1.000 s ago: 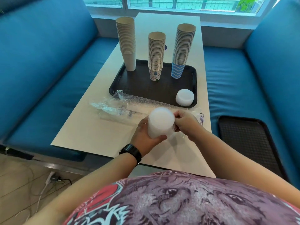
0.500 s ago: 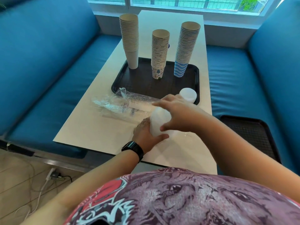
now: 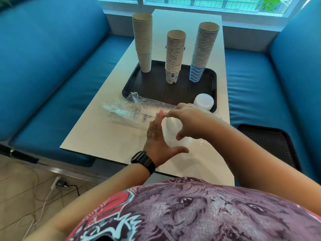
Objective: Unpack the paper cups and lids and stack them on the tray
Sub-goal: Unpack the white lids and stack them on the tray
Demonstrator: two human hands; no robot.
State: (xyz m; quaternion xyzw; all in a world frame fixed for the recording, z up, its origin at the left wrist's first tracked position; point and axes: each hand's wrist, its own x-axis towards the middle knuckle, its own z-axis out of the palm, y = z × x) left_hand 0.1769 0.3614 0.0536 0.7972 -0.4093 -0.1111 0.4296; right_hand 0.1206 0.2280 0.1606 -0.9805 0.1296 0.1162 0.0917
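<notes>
Two hands: at near worktop edge, both on one white lid stack.
Left hand (image 3: pixel 157 136): fingers straight, palm flat against left side of lid stack (image 3: pixel 173 133); black watch (image 3: pixel 143 161) on wrist.
Right hand (image 3: pixel 187 121): fingers and thumb curled over lid stack from right, grasping it.
Plastic wrapping (image 3: pixel 132 110): crumpled on worktop (image 3: pixel 104 134), just beyond hands.
Second lid stack (image 3: pixel 203 102): near right corner of tray (image 3: pixel 156 89).
Cup stacks: plain (image 3: pixel 142 42), patterned (image 3: pixel 175 56), blue-striped (image 3: pixel 203 51), upright at tray's far side.
</notes>
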